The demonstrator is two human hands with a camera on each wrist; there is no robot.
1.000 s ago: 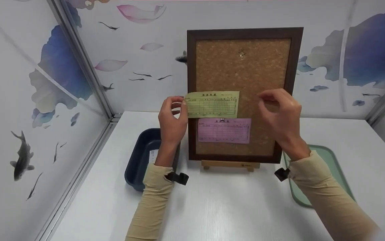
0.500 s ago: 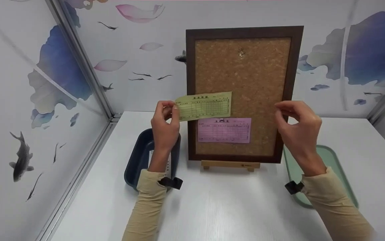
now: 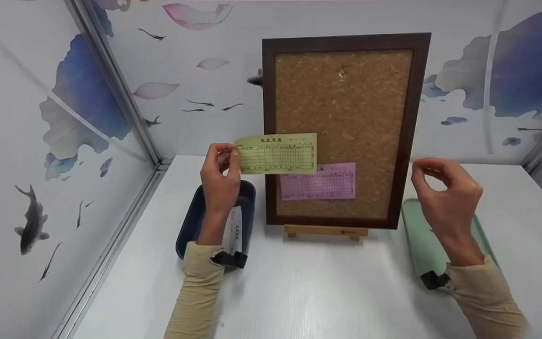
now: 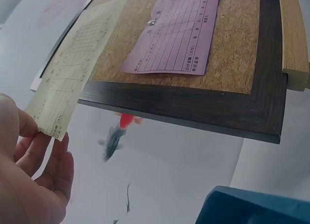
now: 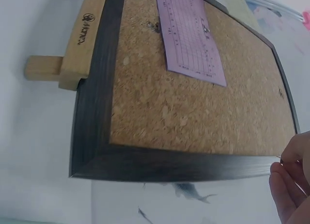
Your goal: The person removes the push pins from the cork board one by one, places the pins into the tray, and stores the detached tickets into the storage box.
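Observation:
My left hand [image 3: 221,176] pinches the left edge of a yellow-green printed receipt slip [image 3: 282,160], held in front of the cork board [image 3: 346,103]. The slip overlaps the upper left of a pink receipt slip [image 3: 320,186], which a small silver tack [image 5: 206,29] fixes to the cork. Off the board's right side, my right hand [image 3: 447,202] has thumb and forefinger together. Between those fingertips, the right wrist view shows the thin tip of a pin [image 5: 278,157]; the rest of it is hidden by the fingers.
The dark-framed board leans on a small wooden easel [image 3: 325,230]. At left stands a dark blue tray [image 3: 186,235] holding white printed paper [image 3: 233,228]. A light green tray [image 3: 421,240] lies at right, under my right forearm.
My left hand has carried the yellow-green slip left and slightly down, off its place above the pink slip. My right hand has moved right and down, from before the cork to beyond the frame.

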